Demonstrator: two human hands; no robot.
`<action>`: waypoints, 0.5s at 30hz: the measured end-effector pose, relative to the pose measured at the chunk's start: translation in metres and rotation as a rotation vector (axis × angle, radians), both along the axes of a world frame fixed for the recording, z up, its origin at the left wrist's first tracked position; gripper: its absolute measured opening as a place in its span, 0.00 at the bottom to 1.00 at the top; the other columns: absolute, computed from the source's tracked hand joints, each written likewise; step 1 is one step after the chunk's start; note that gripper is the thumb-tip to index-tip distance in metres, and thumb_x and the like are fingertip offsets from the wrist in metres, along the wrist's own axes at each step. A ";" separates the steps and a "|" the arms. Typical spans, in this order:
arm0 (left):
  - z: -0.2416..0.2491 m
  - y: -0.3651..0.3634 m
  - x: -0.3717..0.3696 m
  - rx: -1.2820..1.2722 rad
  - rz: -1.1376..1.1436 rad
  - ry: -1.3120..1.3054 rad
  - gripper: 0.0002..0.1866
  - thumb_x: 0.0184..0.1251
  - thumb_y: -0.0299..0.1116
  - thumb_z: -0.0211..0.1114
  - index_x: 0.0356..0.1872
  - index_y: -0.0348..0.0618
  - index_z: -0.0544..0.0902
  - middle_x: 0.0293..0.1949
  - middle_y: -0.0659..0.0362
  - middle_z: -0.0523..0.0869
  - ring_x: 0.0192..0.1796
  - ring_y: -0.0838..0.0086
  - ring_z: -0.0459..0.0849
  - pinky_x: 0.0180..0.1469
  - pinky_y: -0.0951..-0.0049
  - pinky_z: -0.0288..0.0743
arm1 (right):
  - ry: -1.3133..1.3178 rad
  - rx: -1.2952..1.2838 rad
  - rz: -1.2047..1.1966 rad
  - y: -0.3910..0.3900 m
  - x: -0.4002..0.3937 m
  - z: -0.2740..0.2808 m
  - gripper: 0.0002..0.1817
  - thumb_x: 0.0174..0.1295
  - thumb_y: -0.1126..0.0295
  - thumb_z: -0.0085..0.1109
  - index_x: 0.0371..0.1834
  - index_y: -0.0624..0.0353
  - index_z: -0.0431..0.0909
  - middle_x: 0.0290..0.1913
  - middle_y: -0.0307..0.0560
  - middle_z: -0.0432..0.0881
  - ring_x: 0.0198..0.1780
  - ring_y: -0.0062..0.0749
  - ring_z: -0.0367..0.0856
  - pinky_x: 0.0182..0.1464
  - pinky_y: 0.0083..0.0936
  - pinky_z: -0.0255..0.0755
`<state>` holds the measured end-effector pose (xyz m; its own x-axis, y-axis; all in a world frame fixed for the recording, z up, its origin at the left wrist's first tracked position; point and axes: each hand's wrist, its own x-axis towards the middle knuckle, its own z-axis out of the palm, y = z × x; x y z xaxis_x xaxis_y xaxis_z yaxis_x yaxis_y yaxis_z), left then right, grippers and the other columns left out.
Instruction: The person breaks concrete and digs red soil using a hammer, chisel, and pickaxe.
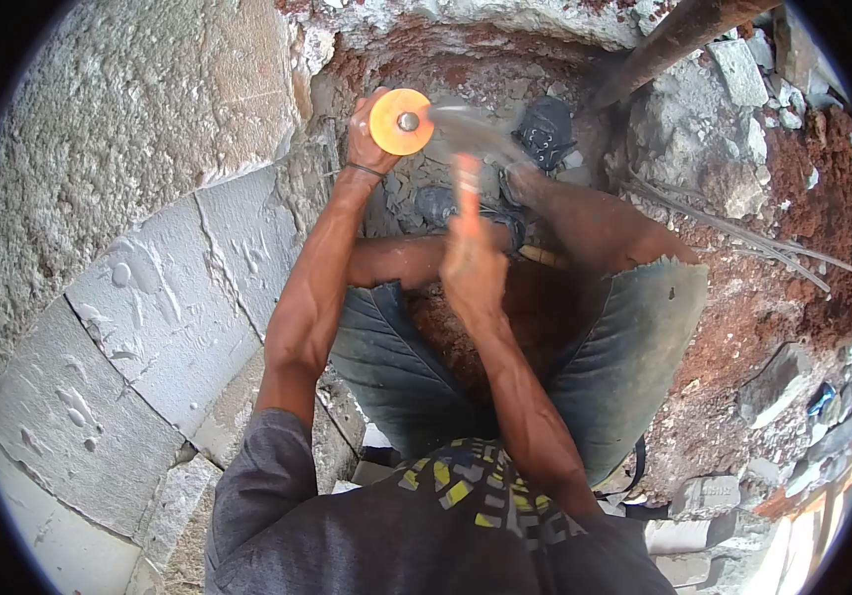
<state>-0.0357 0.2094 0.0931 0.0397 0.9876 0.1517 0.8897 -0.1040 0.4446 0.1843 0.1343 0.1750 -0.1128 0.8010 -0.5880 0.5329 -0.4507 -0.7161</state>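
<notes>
My left hand point(366, 141) is wrapped round a chisel with a round orange-yellow hand guard point(386, 109). The chisel's struck end shows at the guard's centre, and the shaft beneath is hidden. A hammer with an orange handle point(467, 188) is in my right hand point(474, 273), its fingers closed on the grip. The hammer's head is smeared by motion and appears just right of the guard. Under both tools lie broken stone chips, between my bent legs and dark shoes point(545, 129).
Pale block masonry point(168, 297) and a rough concrete mass point(128, 119) rise on the left. A thick rusty pole point(679, 45) slants in at the upper right. Thin rods or cables point(743, 230) lie on reddish earth at the right, with rubble point(709, 496) below.
</notes>
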 end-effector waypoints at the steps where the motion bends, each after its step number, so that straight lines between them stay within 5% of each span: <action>1: 0.002 -0.005 0.000 -0.077 0.011 -0.035 0.18 0.46 0.33 0.74 0.41 0.43 0.83 0.41 0.54 0.85 0.43 0.59 0.83 0.49 0.65 0.77 | -0.003 0.000 0.003 -0.002 0.004 0.005 0.17 0.69 0.57 0.46 0.36 0.61 0.72 0.19 0.53 0.75 0.22 0.53 0.75 0.28 0.45 0.70; 3: 0.000 -0.005 -0.005 -0.055 -0.067 0.048 0.17 0.46 0.33 0.74 0.40 0.43 0.83 0.40 0.53 0.85 0.43 0.59 0.83 0.48 0.64 0.77 | 0.084 -0.004 -0.101 0.006 -0.003 0.005 0.14 0.68 0.61 0.49 0.35 0.62 0.73 0.21 0.64 0.75 0.28 0.67 0.75 0.29 0.43 0.71; 4: -0.003 -0.003 -0.003 0.065 -0.063 -0.078 0.13 0.45 0.32 0.72 0.34 0.43 0.83 0.35 0.57 0.82 0.36 0.62 0.80 0.41 0.63 0.70 | 0.149 0.158 -0.179 0.008 0.004 0.011 0.19 0.72 0.58 0.43 0.34 0.64 0.71 0.19 0.49 0.75 0.21 0.35 0.77 0.25 0.35 0.71; 5: -0.001 -0.007 0.001 0.053 -0.066 -0.089 0.12 0.45 0.32 0.72 0.34 0.43 0.82 0.35 0.57 0.82 0.36 0.62 0.80 0.41 0.63 0.70 | 0.336 0.138 -0.341 0.020 0.011 0.033 0.19 0.73 0.57 0.41 0.32 0.62 0.70 0.18 0.43 0.71 0.19 0.25 0.72 0.21 0.27 0.67; 6: 0.002 -0.003 -0.001 0.066 -0.067 -0.087 0.12 0.46 0.32 0.71 0.33 0.42 0.82 0.35 0.56 0.82 0.36 0.62 0.80 0.41 0.64 0.69 | 0.570 0.214 -0.519 0.033 0.014 0.046 0.17 0.74 0.58 0.40 0.34 0.61 0.67 0.19 0.41 0.68 0.16 0.24 0.65 0.18 0.21 0.63; 9: 0.006 0.000 -0.001 0.061 -0.046 -0.124 0.12 0.46 0.31 0.71 0.33 0.42 0.82 0.34 0.57 0.81 0.35 0.62 0.79 0.40 0.64 0.69 | 1.068 0.546 -0.825 0.037 -0.002 0.029 0.19 0.72 0.52 0.41 0.38 0.59 0.64 0.21 0.47 0.67 0.16 0.28 0.63 0.18 0.23 0.64; 10: 0.006 0.000 0.004 0.048 -0.047 -0.135 0.12 0.45 0.32 0.72 0.33 0.43 0.82 0.33 0.57 0.81 0.34 0.62 0.79 0.40 0.64 0.69 | 0.560 0.625 -0.405 0.002 -0.003 -0.012 0.20 0.71 0.50 0.41 0.39 0.59 0.65 0.21 0.46 0.69 0.18 0.32 0.67 0.19 0.29 0.66; 12: 0.003 0.004 0.008 0.029 -0.026 -0.105 0.12 0.45 0.32 0.72 0.33 0.44 0.82 0.32 0.58 0.80 0.34 0.62 0.78 0.40 0.64 0.68 | 0.043 0.010 0.146 -0.010 -0.014 -0.018 0.17 0.71 0.55 0.45 0.37 0.61 0.68 0.22 0.45 0.73 0.22 0.35 0.73 0.22 0.31 0.69; 14: 0.006 0.005 0.005 0.078 -0.034 -0.116 0.12 0.45 0.33 0.72 0.32 0.45 0.82 0.31 0.58 0.80 0.33 0.63 0.78 0.39 0.65 0.68 | 0.174 -0.026 -0.040 0.022 0.000 0.025 0.19 0.70 0.58 0.46 0.34 0.66 0.70 0.25 0.72 0.75 0.34 0.70 0.75 0.27 0.44 0.68; 15: -0.003 0.004 -0.004 0.105 -0.061 -0.096 0.11 0.45 0.33 0.72 0.32 0.46 0.82 0.30 0.59 0.80 0.32 0.63 0.78 0.39 0.65 0.67 | 0.277 0.072 -0.165 0.023 0.008 0.028 0.19 0.71 0.57 0.45 0.33 0.65 0.70 0.21 0.63 0.75 0.27 0.59 0.79 0.26 0.40 0.68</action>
<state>-0.0393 0.2132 0.0899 0.0799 0.9623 0.2599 0.8341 -0.2073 0.5111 0.1922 0.1577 0.2033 -0.1258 0.8601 -0.4944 0.2375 -0.4578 -0.8568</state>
